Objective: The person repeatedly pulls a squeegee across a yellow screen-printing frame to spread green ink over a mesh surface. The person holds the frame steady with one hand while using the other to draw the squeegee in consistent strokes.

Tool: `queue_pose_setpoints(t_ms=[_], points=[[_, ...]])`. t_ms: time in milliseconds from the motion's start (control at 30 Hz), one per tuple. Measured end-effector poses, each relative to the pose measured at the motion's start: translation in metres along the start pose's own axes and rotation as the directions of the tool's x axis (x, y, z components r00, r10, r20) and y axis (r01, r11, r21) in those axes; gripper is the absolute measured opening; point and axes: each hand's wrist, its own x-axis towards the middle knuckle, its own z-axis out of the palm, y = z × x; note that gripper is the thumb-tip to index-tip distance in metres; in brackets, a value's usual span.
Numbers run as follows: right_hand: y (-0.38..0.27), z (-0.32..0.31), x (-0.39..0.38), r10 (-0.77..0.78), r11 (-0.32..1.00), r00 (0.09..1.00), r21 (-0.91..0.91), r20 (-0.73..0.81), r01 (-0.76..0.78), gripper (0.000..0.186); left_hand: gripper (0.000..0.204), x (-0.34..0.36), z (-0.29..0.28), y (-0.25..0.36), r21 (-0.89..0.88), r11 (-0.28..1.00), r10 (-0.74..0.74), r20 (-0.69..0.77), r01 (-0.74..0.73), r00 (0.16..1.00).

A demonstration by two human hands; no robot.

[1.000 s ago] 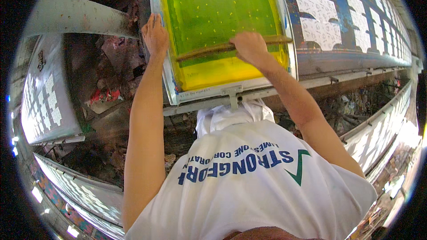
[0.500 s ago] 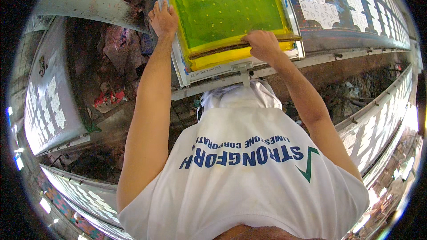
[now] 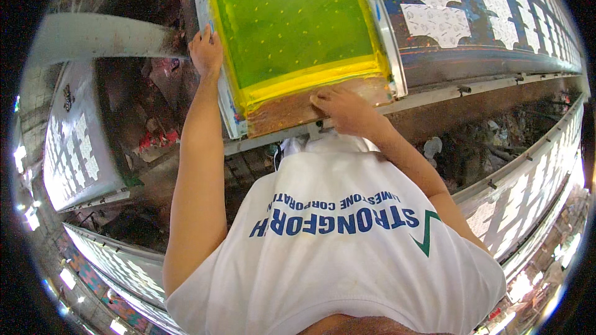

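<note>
Green mesh with a yellow border forms the central field of the rectangular printing screen (image 3: 292,31), which is bounded by a pale metal frame (image 3: 231,111) marked with blue along its left rail. Use the screen as the reference for all positions below.

The brown, flat, wood-like squeegee (image 3: 279,113) lies across the near end of the screen, broad face visible, spanning almost its full width. The right hand (image 3: 347,110) grasps the squeegee right of its midpoint; the thumb side bears on the face, and the remaining fingers are partly hidden.

The left hand (image 3: 206,53) contacts the left rail of the screen, its fingers bent at the outer edge; whether they clamp the rail cannot be told.

Right of the screen, the long dark bench (image 3: 459,61) carries rows of white, notched, printed pieces (image 3: 434,23). A metal edge rail (image 3: 434,99) follows its near side. Left of the screen stands a thick, grey, curved beam (image 3: 105,37).
</note>
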Motion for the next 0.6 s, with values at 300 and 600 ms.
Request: queue_pose_setpoints(t_ms=[300, 600], points=[[0.096, -0.057, -0.071, 0.4, 0.909, 0.823, 0.286, -0.402, -0.302, 0.043, 0.042, 0.003, -0.006, -0.003, 0.052, 0.998, 0.034, 0.037, -0.036, 0.999], [0.184, -0.036, -0.057, 0.642, 0.76, 0.635, 0.462, -0.43, -0.456, 0.066, 0.044, 0.002, -0.004, -0.002, 0.054, 0.999, -0.002, 0.025, 0.001, 1.0]])
